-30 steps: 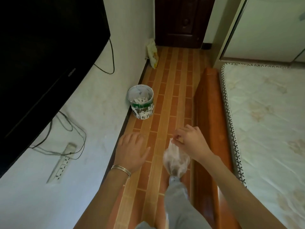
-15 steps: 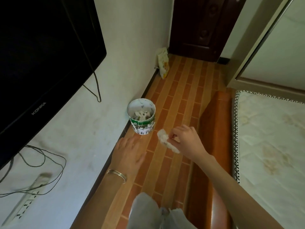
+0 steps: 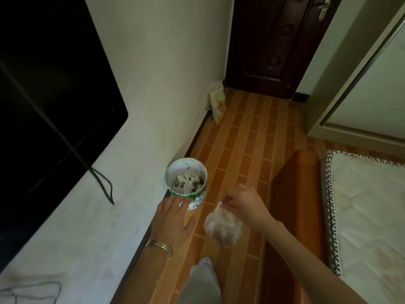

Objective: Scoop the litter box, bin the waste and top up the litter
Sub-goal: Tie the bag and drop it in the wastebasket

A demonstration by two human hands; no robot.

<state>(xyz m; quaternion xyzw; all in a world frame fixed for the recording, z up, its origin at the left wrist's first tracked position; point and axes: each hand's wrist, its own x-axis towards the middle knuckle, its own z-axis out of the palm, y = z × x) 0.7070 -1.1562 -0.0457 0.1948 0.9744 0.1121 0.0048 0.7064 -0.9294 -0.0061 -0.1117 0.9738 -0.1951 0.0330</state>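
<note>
A round white and green bucket (image 3: 175, 174) serving as a bin stands on the tiled floor against the left wall, with crumpled white scraps inside. My right hand (image 3: 243, 205) pinches the top of a small clear plastic bag (image 3: 223, 224) with pale contents, which hangs in the air just right of and nearer than the bucket. My left hand (image 3: 173, 220), a bangle on its wrist, is held flat with straight fingers just in front of the bucket, fingertips near its lower wall. No litter box or scoop is in view.
A dark television (image 3: 50, 95) hangs on the left wall with a cable dangling. A wooden bed frame (image 3: 295, 194) and mattress (image 3: 368, 216) fill the right. A yellow-white bag (image 3: 217, 102) leans on the wall by a dark door (image 3: 274, 44). The floor strip is narrow.
I have moved closer to the bucket. My right hand has carried the bag forward to the bucket's side, and my left hand now reaches the bucket's base.
</note>
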